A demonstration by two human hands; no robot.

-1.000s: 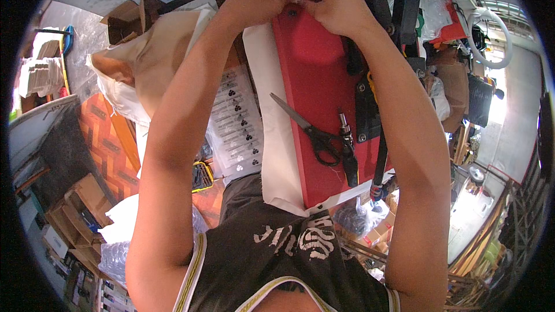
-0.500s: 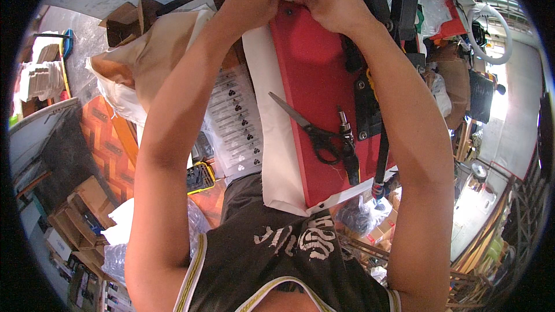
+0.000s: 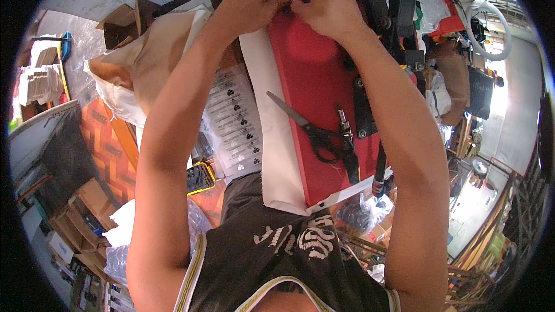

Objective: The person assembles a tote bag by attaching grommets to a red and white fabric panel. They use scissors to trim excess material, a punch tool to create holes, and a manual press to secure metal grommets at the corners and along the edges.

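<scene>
At the far end of a red panel, my left hand and my right hand meet with fingertips pinched together. What they pinch is too small and blurred to make out. White fabric runs along the panel's left side and shows at its near edge. On the red surface lie black-handled scissors, blades pointing far left. Right beside them is a driver-like hand tool with a metal tip and dark handle. A black bracket is bolted to the panel's right part, partly behind my right arm.
Black metal bars rise just right of my right hand. Printed plastic sheeting and a draped beige cloth lie to the left. Lower left is an open bit case. Cardboard boxes and clutter stand around.
Both hands have shifted slightly, their fingertips still close together at the panel's far end. The whitish edge seen between the fingers earlier is no longer distinct. Scissors and hand tool stay put.
</scene>
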